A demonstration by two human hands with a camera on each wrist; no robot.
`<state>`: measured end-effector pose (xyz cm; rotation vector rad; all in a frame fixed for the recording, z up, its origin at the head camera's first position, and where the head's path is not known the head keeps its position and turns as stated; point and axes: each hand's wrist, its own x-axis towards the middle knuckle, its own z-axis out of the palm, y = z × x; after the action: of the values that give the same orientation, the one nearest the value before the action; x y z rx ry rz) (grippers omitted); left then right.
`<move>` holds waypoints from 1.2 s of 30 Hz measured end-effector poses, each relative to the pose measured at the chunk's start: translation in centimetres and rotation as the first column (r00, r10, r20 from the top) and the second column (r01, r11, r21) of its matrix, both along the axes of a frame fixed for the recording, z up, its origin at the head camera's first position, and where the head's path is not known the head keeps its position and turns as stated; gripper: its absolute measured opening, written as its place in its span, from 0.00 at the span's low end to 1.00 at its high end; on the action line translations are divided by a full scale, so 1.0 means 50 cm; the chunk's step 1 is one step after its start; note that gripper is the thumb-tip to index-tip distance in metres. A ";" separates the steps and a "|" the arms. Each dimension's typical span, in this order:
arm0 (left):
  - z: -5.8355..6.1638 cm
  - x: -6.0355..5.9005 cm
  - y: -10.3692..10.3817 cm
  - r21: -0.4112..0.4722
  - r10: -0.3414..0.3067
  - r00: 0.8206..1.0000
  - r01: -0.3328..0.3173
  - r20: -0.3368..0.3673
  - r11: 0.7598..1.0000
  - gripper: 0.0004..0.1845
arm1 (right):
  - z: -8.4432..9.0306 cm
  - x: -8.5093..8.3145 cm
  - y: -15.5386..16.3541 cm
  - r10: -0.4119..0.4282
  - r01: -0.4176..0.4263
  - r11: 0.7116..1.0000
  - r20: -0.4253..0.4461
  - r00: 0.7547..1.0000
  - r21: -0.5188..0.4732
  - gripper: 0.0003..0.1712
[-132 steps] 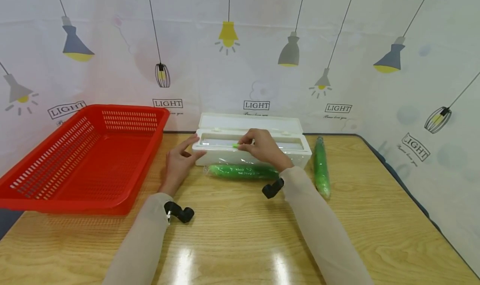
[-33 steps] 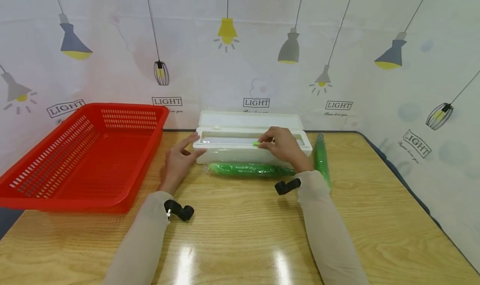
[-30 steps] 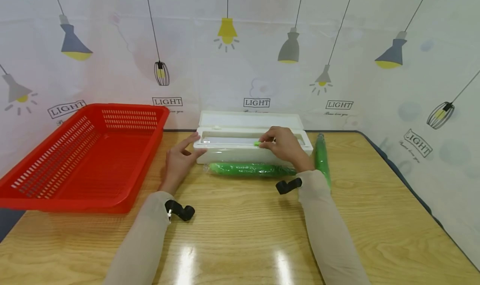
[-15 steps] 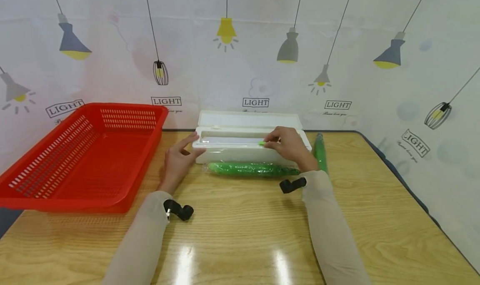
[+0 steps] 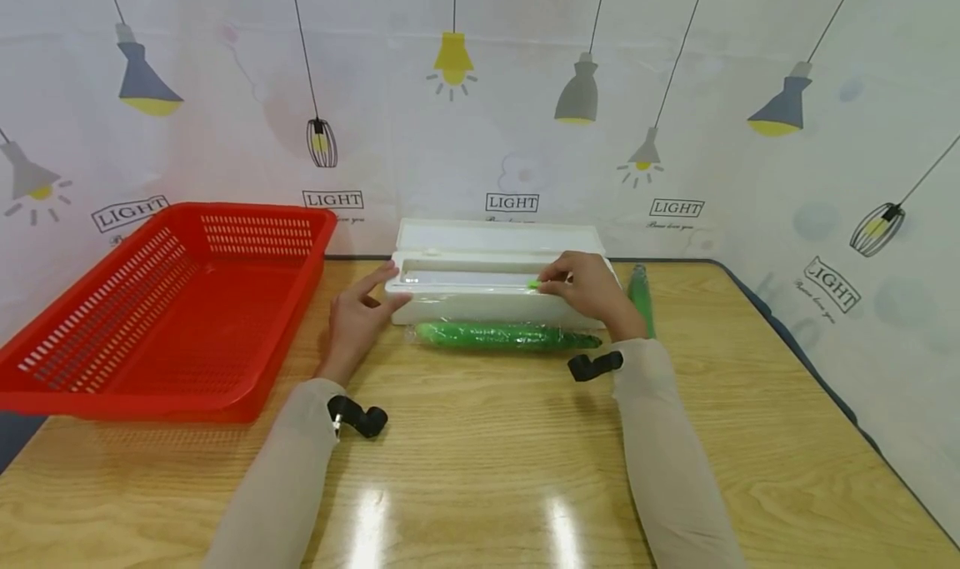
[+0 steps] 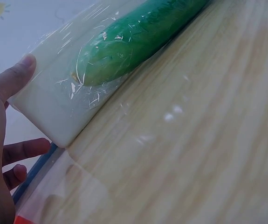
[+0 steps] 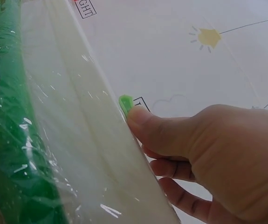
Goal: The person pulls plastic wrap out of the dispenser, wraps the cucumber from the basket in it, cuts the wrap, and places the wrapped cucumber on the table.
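Note:
A white cling film dispenser (image 5: 450, 306) stands at the back of the table with its lid (image 5: 495, 237) tipped back. My left hand (image 5: 354, 323) grips its left end, thumb (image 6: 22, 70) on the front corner. With thumb and index finger, my right hand (image 5: 590, 287) pinches the small green slide cutter (image 5: 534, 285) on the dispenser's front top edge. Clear film comes down over the front to a green cucumber (image 5: 502, 336), which lies along the dispenser and is covered in film. The right wrist view shows the cutter (image 7: 126, 103) under my thumb.
Another film-wrapped cucumber (image 5: 641, 294) lies beyond the dispenser's right end, partly behind my right wrist. At the left is a large red plastic basket (image 5: 288, 327). A wall sheet printed with lamps (image 5: 453, 136) hangs close behind the table.
My right hand has slid the green cutter rightward along the dispenser's edge, from near its middle toward the right end. My left hand keeps its place at the left end.

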<state>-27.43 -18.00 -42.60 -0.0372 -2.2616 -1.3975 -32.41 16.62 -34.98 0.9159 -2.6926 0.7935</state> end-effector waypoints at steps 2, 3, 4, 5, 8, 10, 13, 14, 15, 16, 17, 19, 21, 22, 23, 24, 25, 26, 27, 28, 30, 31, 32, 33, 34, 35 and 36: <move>0.001 -0.001 0.000 -0.002 0.000 1.000 0.000 -0.003 1.000 0.31 | 0.001 0.001 0.003 -0.002 0.002 1.000 0.008 1.000 0.000 0.08; 0.002 -0.001 -0.001 -0.006 0.001 1.000 -0.001 -0.005 1.000 0.31 | 0.002 0.001 0.005 -0.005 0.005 1.000 0.013 1.000 -0.003 0.08; 0.002 -0.002 -0.001 -0.006 0.003 1.000 -0.003 -0.007 1.000 0.31 | 0.002 0.001 0.007 -0.007 0.007 1.000 0.018 1.000 -0.004 0.08; 0.002 -0.003 -0.002 -0.007 0.004 1.000 -0.004 -0.010 1.000 0.31 | 0.003 0.001 0.009 -0.008 0.008 1.000 0.021 1.000 -0.004 0.08; 0.003 -0.004 -0.003 -0.007 0.003 1.000 -0.003 -0.016 1.000 0.31 | 0.003 0.001 0.013 -0.010 0.010 1.000 0.029 1.000 -0.005 0.08; 0.002 -0.004 -0.003 -0.007 0.004 1.000 -0.004 -0.015 1.000 0.31 | 0.002 0.001 0.016 -0.010 0.010 1.000 0.032 0.999 -0.008 0.08; 0.003 -0.004 -0.003 -0.012 0.003 1.000 -0.003 -0.017 1.000 0.31 | 0.002 0.002 0.019 -0.007 0.008 1.000 0.037 0.999 -0.013 0.08; 0.003 -0.004 -0.003 -0.013 0.004 1.000 -0.004 -0.018 1.000 0.30 | 0.003 0.002 0.019 -0.007 0.008 1.000 0.039 0.999 -0.017 0.08; 0.002 -0.003 -0.003 -0.014 0.005 1.000 -0.006 -0.019 1.000 0.30 | 0.003 0.002 0.020 -0.007 0.008 1.000 0.042 0.999 -0.019 0.08; 0.002 -0.004 -0.004 -0.015 0.004 1.000 -0.004 -0.021 1.000 0.30 | 0.003 0.003 0.021 -0.008 0.009 1.000 0.043 0.999 -0.021 0.08; 0.001 -0.004 -0.004 -0.014 0.002 1.000 -0.002 -0.025 1.000 0.30 | 0.004 0.003 0.022 -0.008 0.009 1.000 0.046 0.999 -0.022 0.07; 0.001 -0.004 -0.004 -0.013 0.000 1.000 0.000 -0.028 1.000 0.30 | 0.004 0.004 0.023 -0.010 0.011 1.000 0.048 0.999 -0.023 0.07; 0.000 -0.004 -0.004 -0.013 0.002 1.000 -0.002 -0.027 1.000 0.30 | 0.005 0.005 0.025 -0.010 0.012 1.000 0.052 0.999 -0.023 0.08; 0.000 -0.004 -0.003 -0.012 0.002 1.000 -0.003 -0.028 1.000 0.30 | 0.005 0.005 0.026 -0.012 0.013 1.000 0.054 0.998 -0.024 0.08; 0.001 -0.004 -0.003 -0.012 0.004 1.000 -0.005 -0.026 1.000 0.30 | 0.005 0.004 0.026 -0.013 0.015 1.000 0.055 0.998 -0.025 0.08; 0.001 -0.003 -0.002 -0.012 0.006 1.000 -0.006 -0.023 1.000 0.30 | 0.004 0.004 0.028 -0.016 0.017 1.000 0.057 0.998 -0.026 0.08; 0.002 -0.003 -0.002 -0.012 0.007 1.000 -0.007 -0.022 1.000 0.30 | 0.004 0.004 0.029 -0.016 0.018 0.999 0.056 0.998 -0.026 0.08; 0.002 -0.002 -0.002 -0.013 0.007 1.000 -0.007 -0.021 1.000 0.30 | 0.005 0.004 0.030 -0.018 0.019 0.999 0.057 0.998 -0.026 0.08; 0.002 -0.002 -0.002 -0.013 0.006 1.000 -0.006 -0.021 1.000 0.30 | 0.005 0.003 0.031 -0.017 0.019 1.000 0.054 0.998 -0.023 0.08; 0.002 -0.002 -0.001 -0.012 0.007 1.000 -0.007 -0.021 1.000 0.30 | 0.004 0.003 0.032 -0.020 0.021 1.000 0.054 0.998 -0.022 0.08; 0.002 -0.001 -0.001 -0.013 0.008 1.000 -0.009 -0.019 1.000 0.30 | 0.005 0.003 0.034 -0.020 0.021 1.000 0.049 0.999 -0.016 0.08; 0.002 -0.001 -0.001 -0.014 0.009 1.000 -0.009 -0.020 1.000 0.30 | 0.005 0.003 0.035 -0.019 0.020 1.000 0.048 0.999 -0.015 0.08; 0.002 -0.001 -0.001 -0.014 0.010 1.000 -0.010 -0.020 1.000 0.30 | 0.005 0.003 0.036 -0.020 0.020 1.000 0.048 0.999 -0.013 0.08; 0.002 -0.001 -0.001 -0.015 0.010 1.000 -0.011 -0.019 1.000 0.30 | 0.005 0.003 0.037 -0.022 0.022 1.000 0.048 0.999 -0.011 0.08; 0.002 -0.001 -0.001 -0.012 0.013 1.000 -0.013 -0.015 1.000 0.30 | 0.005 0.003 0.038 -0.024 0.024 1.000 0.049 0.999 -0.011 0.08; 0.002 0.000 -0.001 -0.015 0.013 1.000 -0.013 -0.012 1.000 0.31 | 0.005 0.003 0.039 -0.026 0.027 1.000 0.047 0.999 -0.007 0.08; 0.002 0.000 -0.001 -0.016 0.014 1.000 -0.014 -0.008 1.000 0.31 | 0.005 0.002 0.041 -0.029 0.029 1.000 0.046 0.999 -0.005 0.08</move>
<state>-27.44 -18.06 -42.49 -0.0316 -2.2619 -1.3699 -32.30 18.66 -34.72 0.8659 -2.7350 0.8249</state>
